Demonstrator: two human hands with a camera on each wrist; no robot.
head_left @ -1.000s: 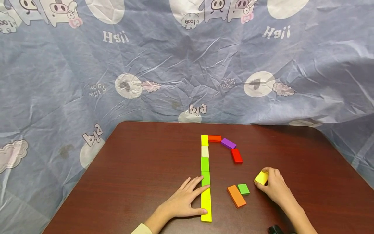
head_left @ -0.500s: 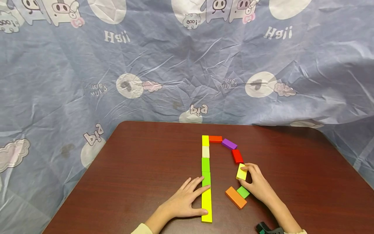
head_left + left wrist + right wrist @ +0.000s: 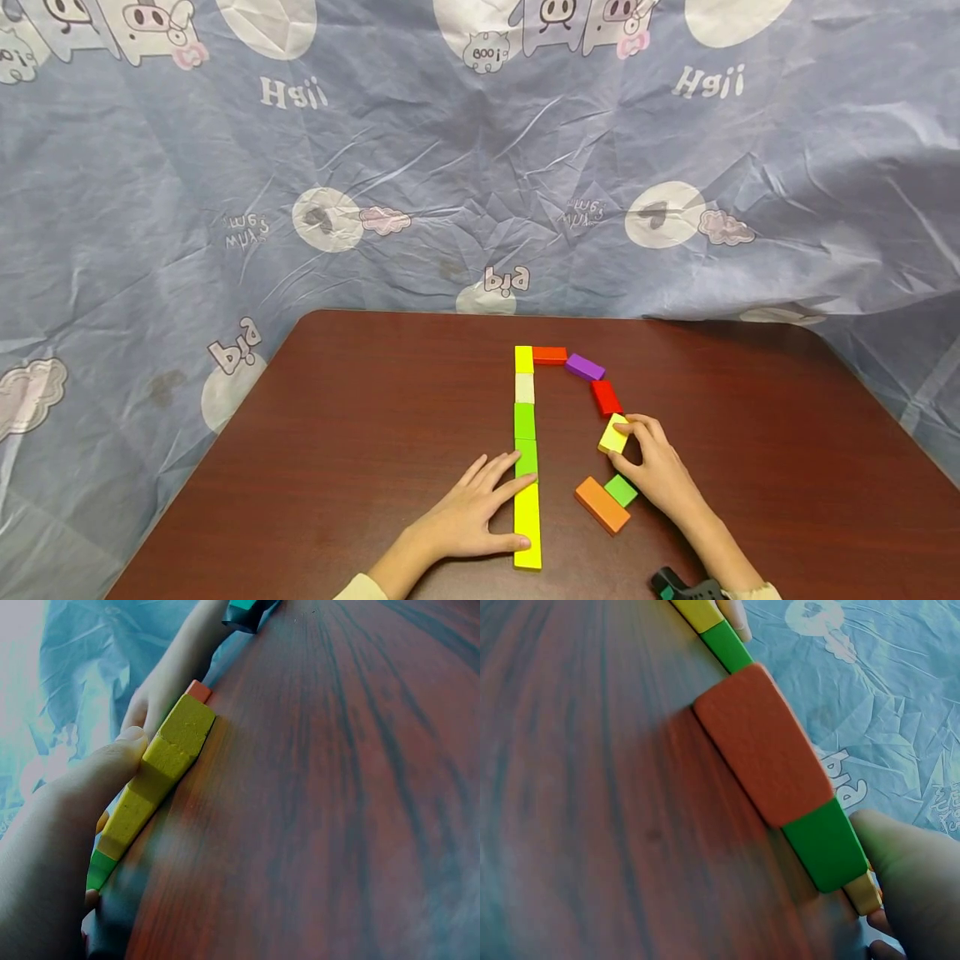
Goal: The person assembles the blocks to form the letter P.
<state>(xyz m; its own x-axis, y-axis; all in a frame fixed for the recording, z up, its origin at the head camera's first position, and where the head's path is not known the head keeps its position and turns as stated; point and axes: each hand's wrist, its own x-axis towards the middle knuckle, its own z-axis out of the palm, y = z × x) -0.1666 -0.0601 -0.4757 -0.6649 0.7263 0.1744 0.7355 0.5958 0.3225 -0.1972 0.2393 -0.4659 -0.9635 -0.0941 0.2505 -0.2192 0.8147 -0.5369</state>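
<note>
My right hand [image 3: 660,467] pinches a yellow block [image 3: 612,435] between thumb and fingers, at the lower end of a red block [image 3: 607,397]. Spread over a straight column of blocks, my left hand [image 3: 472,512] touches a green block [image 3: 527,457] with its fingertips. Its thumb rests on the yellow near end [image 3: 528,521] of that column. Just below the right hand's thumb lie a small green block [image 3: 621,490] and an orange block [image 3: 602,505], touching each other. The right wrist view shows this orange block [image 3: 769,746] up close, partly in front of the others.
From the column's far yellow block [image 3: 523,359], an orange-red block [image 3: 550,356] and a purple block [image 3: 585,367] curve toward the red one. All lie on a dark red-brown table [image 3: 375,400]. A printed grey-blue cloth [image 3: 420,167] hangs behind it.
My right hand has brought the yellow block leftward up to the red block. The small green and orange blocks have turned slightly. My left hand has stayed put.
</note>
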